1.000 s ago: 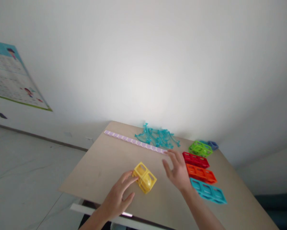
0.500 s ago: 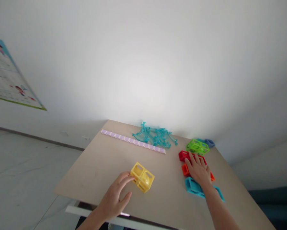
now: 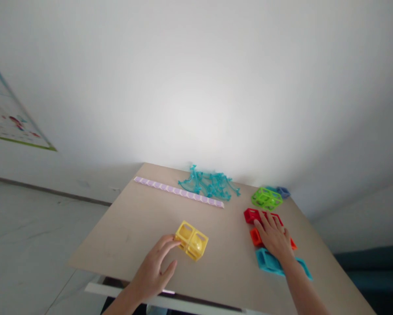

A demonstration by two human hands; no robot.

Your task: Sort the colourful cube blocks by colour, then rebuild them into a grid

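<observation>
My left hand rests at the near edge of the table, fingers curved apart. Its fingertips touch the left side of a yellow pair of open-frame blocks, one with a dome shape inside. On the right, my right hand lies palm down with spread fingers over a red block piece and an orange block piece. Its fingertips are on the red piece, and the hand hides the middle of the orange one. A blue block piece lies under the wrist, nearest to me.
Behind the red piece are green frame blocks and a dark blue block. Clear teal curved pieces lie heaped by the wall. A long purple-and-white strip crosses the back left of the table. A poster hangs left.
My right hand has shifted slightly towards me, and the red, orange and blue pieces with it, widening the gap to the green blocks. The view has turned slightly right.
</observation>
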